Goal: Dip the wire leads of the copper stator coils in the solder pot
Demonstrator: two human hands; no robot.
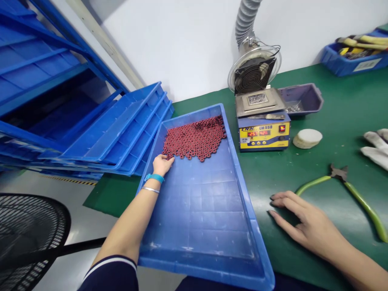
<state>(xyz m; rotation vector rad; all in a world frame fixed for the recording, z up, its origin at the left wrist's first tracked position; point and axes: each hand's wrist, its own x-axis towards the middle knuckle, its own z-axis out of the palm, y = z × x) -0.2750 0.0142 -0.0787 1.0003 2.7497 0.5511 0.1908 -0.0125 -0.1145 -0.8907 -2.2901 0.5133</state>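
My left hand (pixel 163 165) reaches into a large blue plastic tray (pixel 206 218), at its left wall. Its fingers curl together at the lower left edge of a packed layer of small red round parts with dark centres (pixel 194 141). What the fingertips hold, if anything, is too small to make out. My right hand (pixel 306 220) rests on the green table mat to the right of the tray, fingers apart and holding nothing. Just beyond it lies a pair of cutting pliers (pixel 338 173) with green handles spread open, one handle running close behind the fingers.
A yellow-fronted solder pot (pixel 263 133) with red digits stands behind the tray, under a fan and grey duct (pixel 247 20). Nearby are a purple bin (pixel 317 99), a round white pad (pixel 307 138), white gloves (pixel 377 147), a blue tool bin (pixel 351 68), stacked blue trays (pixel 121 121) and a floor fan (pixel 33 234).
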